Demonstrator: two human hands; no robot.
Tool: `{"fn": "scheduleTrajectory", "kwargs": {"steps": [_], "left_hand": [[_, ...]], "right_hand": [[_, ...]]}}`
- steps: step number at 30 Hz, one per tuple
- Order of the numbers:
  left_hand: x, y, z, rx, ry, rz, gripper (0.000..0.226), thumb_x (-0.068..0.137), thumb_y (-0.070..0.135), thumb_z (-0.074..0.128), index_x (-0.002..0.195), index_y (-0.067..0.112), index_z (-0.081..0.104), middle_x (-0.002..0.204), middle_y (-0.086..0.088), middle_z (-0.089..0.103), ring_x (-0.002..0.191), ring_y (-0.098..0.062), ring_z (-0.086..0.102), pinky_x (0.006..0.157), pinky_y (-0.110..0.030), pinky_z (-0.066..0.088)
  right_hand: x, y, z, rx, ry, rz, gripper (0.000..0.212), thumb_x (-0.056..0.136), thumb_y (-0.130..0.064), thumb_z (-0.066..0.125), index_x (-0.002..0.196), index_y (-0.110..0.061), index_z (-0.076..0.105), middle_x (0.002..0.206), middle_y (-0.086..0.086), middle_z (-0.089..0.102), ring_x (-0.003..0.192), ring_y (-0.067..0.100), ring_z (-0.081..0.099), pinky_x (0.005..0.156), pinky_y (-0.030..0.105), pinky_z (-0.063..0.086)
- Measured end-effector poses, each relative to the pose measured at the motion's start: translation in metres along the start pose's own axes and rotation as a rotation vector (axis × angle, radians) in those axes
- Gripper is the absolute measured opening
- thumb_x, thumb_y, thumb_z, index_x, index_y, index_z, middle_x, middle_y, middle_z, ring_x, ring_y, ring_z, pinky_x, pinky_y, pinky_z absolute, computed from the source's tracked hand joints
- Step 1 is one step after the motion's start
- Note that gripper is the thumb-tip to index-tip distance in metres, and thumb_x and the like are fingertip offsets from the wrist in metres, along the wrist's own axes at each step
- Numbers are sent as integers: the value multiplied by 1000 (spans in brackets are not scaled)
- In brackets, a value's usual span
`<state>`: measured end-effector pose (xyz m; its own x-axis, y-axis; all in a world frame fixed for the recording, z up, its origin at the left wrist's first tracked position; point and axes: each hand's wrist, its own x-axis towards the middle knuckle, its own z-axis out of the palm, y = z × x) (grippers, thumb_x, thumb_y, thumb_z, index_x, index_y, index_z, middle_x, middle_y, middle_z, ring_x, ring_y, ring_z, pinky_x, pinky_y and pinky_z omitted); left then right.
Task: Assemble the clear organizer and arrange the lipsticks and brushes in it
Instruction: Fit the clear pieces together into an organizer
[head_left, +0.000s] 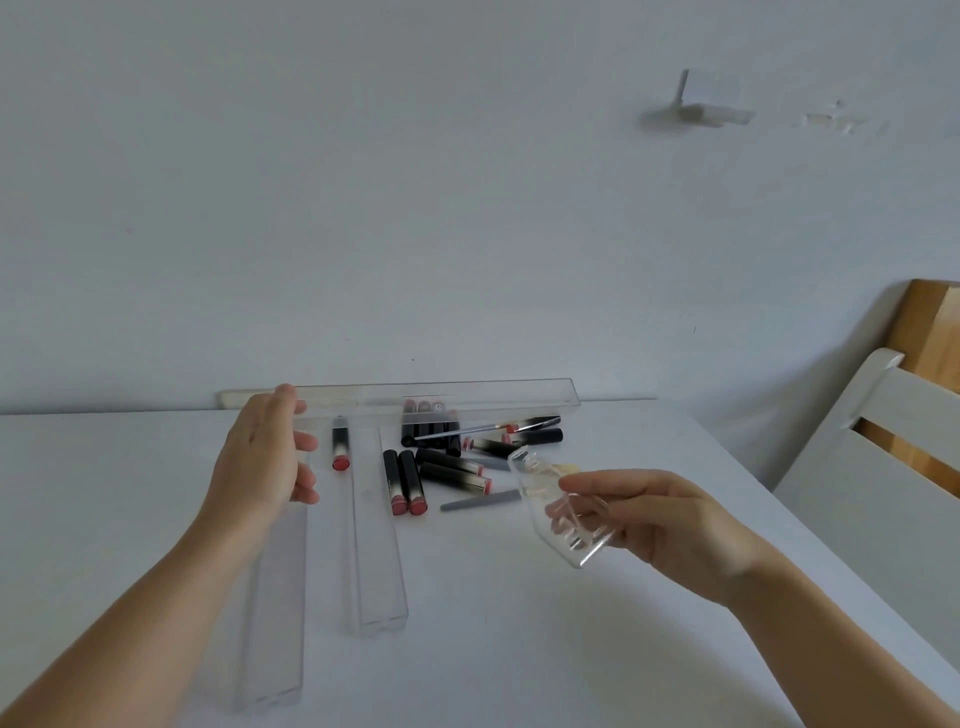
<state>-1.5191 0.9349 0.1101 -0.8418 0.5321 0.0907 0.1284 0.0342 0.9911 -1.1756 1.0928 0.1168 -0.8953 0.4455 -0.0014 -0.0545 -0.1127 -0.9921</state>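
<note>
My left hand (265, 457) holds the left end of a long clear tray (441, 397), raised along the table's far edge. In front of it my right hand (675, 519) pinches a small clear slotted end piece (563, 512) above the table. Two more long clear trays (275, 597) (376, 545) lie flat, pointing towards me. Between my hands is a pile of black lipsticks with pink tips (452, 462). One lipstick (340, 447) lies apart on the left and a pair (405, 483) lies side by side. A thin brush (467, 428) rests on the pile, and a grey stick (480, 501) lies beside it.
The white table (130, 493) stands against a white wall. A white chair (857, 467) is at the table's right edge, with a wooden panel (930, 332) behind it. A small white bracket (696, 101) is fixed high on the wall.
</note>
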Motion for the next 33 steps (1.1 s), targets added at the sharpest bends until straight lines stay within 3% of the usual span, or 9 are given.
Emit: {"fn": "scheduleTrajectory", "kwargs": {"steps": [5, 7, 9, 12, 18, 21, 24, 27, 33], "left_hand": [[0, -2, 1, -31, 7, -5, 35, 97, 56, 37, 97, 29, 59, 94, -12, 66, 39, -12, 53, 41, -32, 51], [0, -1, 0, -34, 7, -4, 35, 96, 57, 37, 97, 29, 59, 94, -12, 66, 40, -13, 53, 41, -31, 51], [-1, 0, 0, -42, 5, -2, 36, 93, 58, 38, 96, 29, 59, 94, -12, 66, 39, -12, 53, 40, -30, 50], [-1, 1, 0, -60, 10, 3, 37, 90, 60, 38, 95, 30, 59, 93, -12, 66, 38, -12, 52, 39, -30, 50], [-2, 4, -1, -111, 10, -8, 44, 81, 65, 40, 95, 29, 60, 90, -11, 66, 37, -14, 51, 40, -31, 50], [-3, 5, 0, -109, 6, -2, 43, 82, 64, 40, 95, 29, 60, 91, -11, 65, 37, -14, 51, 41, -31, 51], [-4, 5, 0, -104, 3, 4, 42, 83, 64, 39, 95, 29, 60, 91, -11, 65, 37, -13, 51, 40, -30, 50], [-4, 5, 0, -96, -2, 10, 41, 84, 63, 39, 95, 30, 60, 92, -11, 65, 37, -14, 51, 40, -31, 51], [-5, 6, -1, -76, -9, 25, 45, 78, 69, 39, 94, 32, 60, 92, -11, 66, 38, -14, 51, 41, -32, 50]], "right_hand": [[5, 5, -10, 283, 23, -151, 59, 65, 9, 58, 122, -3, 69, 127, 25, 65, 110, 36, 68, 86, 44, 57], [13, 3, -7, 256, 230, -220, 30, 74, -6, 69, 103, -11, 76, 100, 15, 76, 85, 28, 74, 72, 37, 58], [20, 0, -6, 254, 428, -249, 8, 85, -23, 70, 80, -18, 73, 65, 2, 63, 58, 18, 59, 60, 30, 49], [29, -2, -6, 274, 549, -246, 31, 98, -28, 57, 68, -24, 64, 59, -3, 42, 57, 16, 37, 61, 30, 33], [39, -2, -5, 320, 554, -106, 25, 97, -28, 60, 100, -6, 71, 100, 13, 73, 88, 29, 71, 83, 48, 58], [43, -5, -2, 421, 562, -40, 21, 104, -21, 49, 107, -8, 66, 84, 13, 71, 66, 26, 69, 64, 43, 60], [48, -7, -1, 406, 605, 128, 18, 99, -22, 55, 112, -14, 65, 72, 8, 64, 48, 19, 51, 41, 27, 43], [53, -12, -2, 349, 624, 239, 31, 89, -22, 52, 117, -14, 63, 69, 9, 58, 47, 17, 35, 36, 22, 29], [56, -18, -3, 307, 436, 274, 80, 67, -78, 59, 121, -19, 70, 77, 8, 53, 57, 18, 32, 45, 23, 24]]}}
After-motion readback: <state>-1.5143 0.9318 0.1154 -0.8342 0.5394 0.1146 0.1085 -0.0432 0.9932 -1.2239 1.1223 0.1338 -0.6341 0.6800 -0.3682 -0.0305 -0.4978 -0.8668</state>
